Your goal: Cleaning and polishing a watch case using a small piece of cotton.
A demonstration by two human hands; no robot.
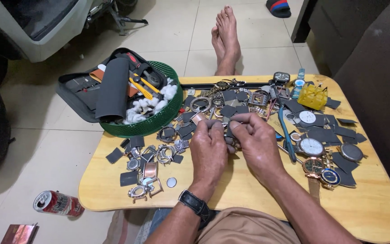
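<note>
My left hand (209, 149) and my right hand (256, 140) meet over the middle of a low wooden table (249, 194). Both pinch a small grey piece (226, 129) between thumbs and fingertips; most of it is hidden by my fingers. A black wristwatch (195, 204) sits on my left wrist. Around my hands lie several watch cases, metal rings and dark grey sanding squares (128, 178). To the right of my right hand lie several watches, one with a white dial (311, 147), and a blue-handled tool (286, 131).
A green basket (159, 119) with cotton wads, a dark roll and yellow cutters stands at the table's left back corner, over a black tool case (75, 92). A yellow box (312, 96) sits back right. A drink can (57, 203) lies on the tiled floor. My bare feet (225, 38) stretch beyond the table.
</note>
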